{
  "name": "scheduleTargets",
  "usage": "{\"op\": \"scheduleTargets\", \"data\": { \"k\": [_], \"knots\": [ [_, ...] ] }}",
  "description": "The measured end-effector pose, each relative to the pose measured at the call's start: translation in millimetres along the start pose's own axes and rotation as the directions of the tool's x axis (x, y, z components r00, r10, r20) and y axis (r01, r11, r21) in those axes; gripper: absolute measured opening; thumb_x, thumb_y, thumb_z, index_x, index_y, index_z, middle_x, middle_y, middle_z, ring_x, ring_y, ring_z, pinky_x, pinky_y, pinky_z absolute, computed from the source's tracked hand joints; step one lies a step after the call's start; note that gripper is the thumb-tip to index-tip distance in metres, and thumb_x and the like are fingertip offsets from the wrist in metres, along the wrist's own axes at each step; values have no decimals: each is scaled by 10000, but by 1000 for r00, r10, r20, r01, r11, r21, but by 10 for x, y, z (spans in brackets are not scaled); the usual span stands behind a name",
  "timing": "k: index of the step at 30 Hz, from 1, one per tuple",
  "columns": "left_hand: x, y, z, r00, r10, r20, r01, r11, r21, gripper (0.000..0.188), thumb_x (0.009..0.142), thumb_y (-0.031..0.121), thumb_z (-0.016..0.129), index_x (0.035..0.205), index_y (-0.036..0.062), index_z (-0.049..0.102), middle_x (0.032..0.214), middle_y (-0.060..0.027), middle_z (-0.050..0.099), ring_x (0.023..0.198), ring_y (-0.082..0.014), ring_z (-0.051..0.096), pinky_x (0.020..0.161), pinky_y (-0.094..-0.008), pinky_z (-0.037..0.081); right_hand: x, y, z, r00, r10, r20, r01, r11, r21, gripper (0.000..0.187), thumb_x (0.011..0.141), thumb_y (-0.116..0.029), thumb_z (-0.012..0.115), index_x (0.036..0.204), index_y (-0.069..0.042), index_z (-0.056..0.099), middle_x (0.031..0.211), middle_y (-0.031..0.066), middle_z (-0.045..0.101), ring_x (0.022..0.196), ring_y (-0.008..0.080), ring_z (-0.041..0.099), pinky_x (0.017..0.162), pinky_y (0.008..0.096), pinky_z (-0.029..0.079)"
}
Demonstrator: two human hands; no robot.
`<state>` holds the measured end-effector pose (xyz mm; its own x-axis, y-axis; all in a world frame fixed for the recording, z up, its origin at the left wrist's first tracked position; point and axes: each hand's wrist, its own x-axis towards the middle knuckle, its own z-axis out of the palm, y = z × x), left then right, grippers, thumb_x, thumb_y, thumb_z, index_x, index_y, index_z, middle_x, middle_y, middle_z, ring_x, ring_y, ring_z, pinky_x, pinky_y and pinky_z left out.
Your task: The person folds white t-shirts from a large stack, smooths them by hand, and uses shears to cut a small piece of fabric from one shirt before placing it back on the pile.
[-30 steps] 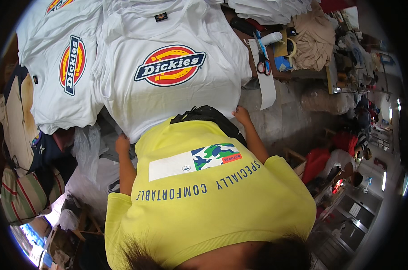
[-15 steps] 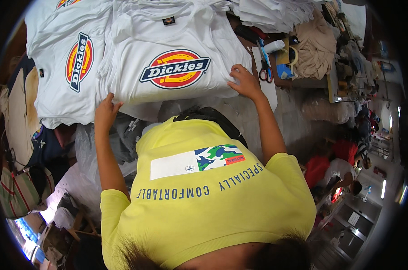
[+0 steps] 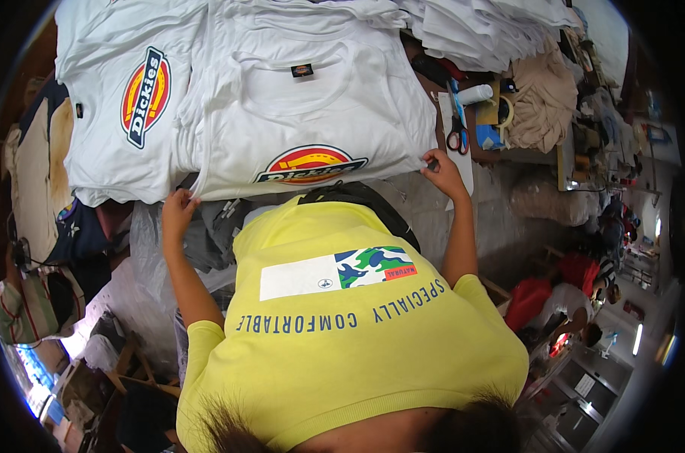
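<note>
A white sleeveless shirt [image 3: 304, 121] with a red, yellow and dark blue printed emblem lies spread in front of me. Its near part hangs over the table's front edge, so the lower half of the emblem is out of sight. My left hand [image 3: 179, 215] pinches the shirt's near left corner between thumb and fingers. At the near right corner, my right hand [image 3: 446, 177] grips the fabric with bent fingers. Between them the cloth is stretched fairly straight. Left of it lies a pile of similar white shirts [image 3: 104, 136], the top one turned sideways.
Scissors [image 3: 457, 136] with dark handles lie right of the shirt, near a white roll [image 3: 476, 94] and tape [image 3: 504, 112]. Beyond are beige cloth [image 3: 542, 98] and a heap of white garments [image 3: 482, 38]. Grey plastic-wrapped goods [image 3: 206, 234] sit below the table edge. Other people are at far right.
Both hands have drawn the shirt toward me, and its emblem has slid down over the table edge. My right hand has moved nearer and outward; my left hand is slightly nearer.
</note>
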<state>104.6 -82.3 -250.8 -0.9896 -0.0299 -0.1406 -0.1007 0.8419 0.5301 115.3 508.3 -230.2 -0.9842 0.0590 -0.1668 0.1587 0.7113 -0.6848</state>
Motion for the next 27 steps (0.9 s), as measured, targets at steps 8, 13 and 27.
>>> {"op": "scheduleTargets", "data": {
  "k": [8,13,27],
  "knots": [
    [1274,644,6,987,-42,-157,-70,762,-644,344,812,211,636,1061,-17,573,864,-53,611,705,-88,545,613,-215,431,1187,-625,121,988,152,40,-128,630,766,305,858,-264,575,1020,-6,556,991,93,602,839,127,579,715,232,449],
    [1833,1133,8,985,-145,97,172,696,-697,401,815,210,634,1130,-17,533,849,-51,602,694,-55,551,563,-176,433,1922,-867,337,951,209,228,-305,503,809,329,861,-270,574,1079,-28,528,1025,101,602,922,167,579,789,272,467],
    [70,1067,-427,838,516,179,187,35,-982,704,769,434,634,1199,-83,428,1015,-154,585,901,-243,591,771,-359,469,179,-762,-155,943,-150,297,-193,479,856,601,815,-330,603,1201,92,415,1073,176,578,991,250,571,850,360,467]
  ]
}}
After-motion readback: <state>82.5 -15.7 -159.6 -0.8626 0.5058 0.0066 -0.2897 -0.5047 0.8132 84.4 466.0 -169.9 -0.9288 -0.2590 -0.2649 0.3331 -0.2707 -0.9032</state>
